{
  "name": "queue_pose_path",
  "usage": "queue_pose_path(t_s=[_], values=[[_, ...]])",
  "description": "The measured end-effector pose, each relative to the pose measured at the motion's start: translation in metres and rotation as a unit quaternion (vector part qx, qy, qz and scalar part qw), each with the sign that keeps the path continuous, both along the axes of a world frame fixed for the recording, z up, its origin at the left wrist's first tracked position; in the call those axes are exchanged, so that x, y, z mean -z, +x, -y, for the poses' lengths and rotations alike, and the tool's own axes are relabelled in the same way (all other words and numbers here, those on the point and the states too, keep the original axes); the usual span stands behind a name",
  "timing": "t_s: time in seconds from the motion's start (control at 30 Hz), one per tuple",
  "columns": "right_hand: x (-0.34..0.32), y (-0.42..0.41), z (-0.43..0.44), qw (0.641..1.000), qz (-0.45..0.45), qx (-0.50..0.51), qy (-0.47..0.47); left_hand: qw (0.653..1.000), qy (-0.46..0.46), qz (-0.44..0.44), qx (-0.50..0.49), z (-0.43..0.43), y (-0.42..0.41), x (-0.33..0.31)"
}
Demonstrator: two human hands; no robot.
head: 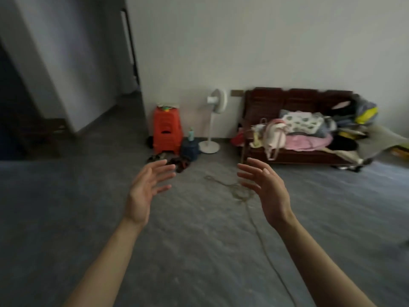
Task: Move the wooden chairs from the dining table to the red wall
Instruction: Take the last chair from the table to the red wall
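Observation:
My left hand (147, 188) and my right hand (264, 188) are both stretched out in front of me over the grey floor, palms turned toward each other, fingers spread and relaxed. Neither hand holds anything. No wooden chair, dining table or red wall shows in this view. The picture is slightly blurred.
A dark wooden bench (296, 120) piled with clothes and bags stands against the white wall at right. A white standing fan (215, 120), stacked orange plastic stools (167, 131), a blue container (190, 149) and shoes sit by the wall. A cable (254, 218) runs across the floor. A hallway opens at left.

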State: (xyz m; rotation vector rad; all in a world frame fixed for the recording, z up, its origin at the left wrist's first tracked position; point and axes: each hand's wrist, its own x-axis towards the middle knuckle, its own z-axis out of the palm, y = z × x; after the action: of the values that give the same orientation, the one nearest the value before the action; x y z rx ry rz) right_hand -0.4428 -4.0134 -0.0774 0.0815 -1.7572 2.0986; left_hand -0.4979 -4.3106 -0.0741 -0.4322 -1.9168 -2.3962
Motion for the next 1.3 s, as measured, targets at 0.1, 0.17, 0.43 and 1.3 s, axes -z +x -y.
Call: queue_pose_path(t_s=[0.1, 0.17, 0.43, 1.3], values=[[-0.006, 0.006, -0.093, 0.997, 0.004, 0.071, 0.008, 0.997, -0.007, 0.002, 0.078, -0.106, -0.033, -0.007], [-0.008, 0.005, -0.147, 0.993, 0.005, 0.113, 0.016, 0.992, -0.009, 0.004, 0.126, -0.173, -0.058, -0.011], [-0.007, -0.063, -0.338, 0.967, 0.033, 0.250, 0.049, 0.959, 0.015, 0.016, 0.284, -0.421, -0.201, -0.003], [-0.033, -0.329, -1.070, 0.875, -0.009, 0.484, -0.012, 0.849, 0.011, 0.054, 0.525, -1.265, -0.541, -0.047]])
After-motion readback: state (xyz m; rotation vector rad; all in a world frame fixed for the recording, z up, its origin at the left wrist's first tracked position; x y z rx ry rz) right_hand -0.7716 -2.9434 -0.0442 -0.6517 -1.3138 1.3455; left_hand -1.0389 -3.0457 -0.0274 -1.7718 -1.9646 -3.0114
